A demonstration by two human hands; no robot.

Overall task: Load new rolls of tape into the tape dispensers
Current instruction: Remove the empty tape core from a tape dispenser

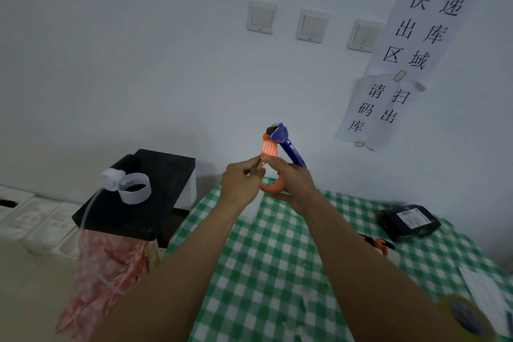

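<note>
Two hands hold the tape dispenser [280,137] up above the counter [277,258]. The right hand [295,184] has its fingers curled round the roll [274,187] seated in it. The left hand [240,184] pinches what seems the tape end [259,161]. I think this is the threading step. Next it needs a straight, gentle pull over the orange plate [269,148].

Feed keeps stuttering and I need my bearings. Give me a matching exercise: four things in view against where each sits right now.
Things
1. tape dispenser
2. black parcel
3. roll of tape
4. paper loop

Places
A. on the black box, left of the checked cloth
B. held between left hand and right hand, above the cloth
C. near right corner of the cloth
D. far right of the cloth

Pairs: 1-B, 2-D, 3-C, 4-A
</note>
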